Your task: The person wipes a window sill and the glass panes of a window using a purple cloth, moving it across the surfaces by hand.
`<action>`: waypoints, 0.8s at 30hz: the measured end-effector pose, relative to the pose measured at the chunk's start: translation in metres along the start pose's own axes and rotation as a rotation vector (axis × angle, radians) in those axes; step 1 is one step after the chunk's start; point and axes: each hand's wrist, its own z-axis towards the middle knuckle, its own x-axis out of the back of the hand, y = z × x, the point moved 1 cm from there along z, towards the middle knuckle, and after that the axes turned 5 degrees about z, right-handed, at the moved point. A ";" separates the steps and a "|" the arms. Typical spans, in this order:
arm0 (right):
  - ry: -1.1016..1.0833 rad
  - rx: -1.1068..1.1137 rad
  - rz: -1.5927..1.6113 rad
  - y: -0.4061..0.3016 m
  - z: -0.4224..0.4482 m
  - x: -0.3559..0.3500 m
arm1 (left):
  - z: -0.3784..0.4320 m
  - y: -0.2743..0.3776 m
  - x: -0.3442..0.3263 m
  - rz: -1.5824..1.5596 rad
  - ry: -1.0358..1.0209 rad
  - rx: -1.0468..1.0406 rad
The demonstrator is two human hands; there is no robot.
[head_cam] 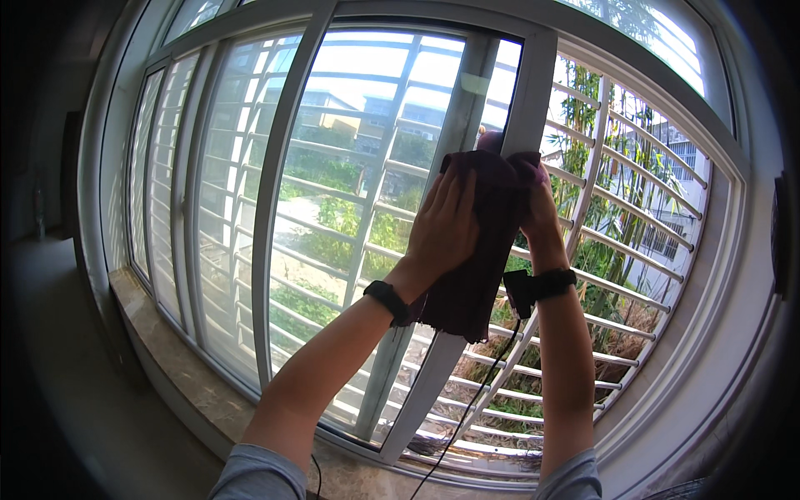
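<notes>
A dark purple cloth (478, 275) hangs over the upright edge frame (530, 94) of a sliding window sash. My left hand (444, 219) lies flat on the cloth from the room side, its fingers pointing up and pressing it towards the glass pane (356, 156). On the other side of that upright, my right hand (539, 206) grips the bunched right part of the cloth; some of its fingers are hidden behind the fabric. The cloth's frayed lower end falls loose below both hands.
White security bars (637, 250) stand outside the open right part of the window. Below runs a stone sill (206, 375). A thin black cable (465, 412) hangs from a small device (517, 294) at my right wristband (555, 285). A bottle (39, 212) stands far left.
</notes>
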 end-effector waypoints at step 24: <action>0.085 -0.119 -0.039 0.037 -0.060 0.017 | -0.028 0.007 0.005 -0.004 -0.093 0.044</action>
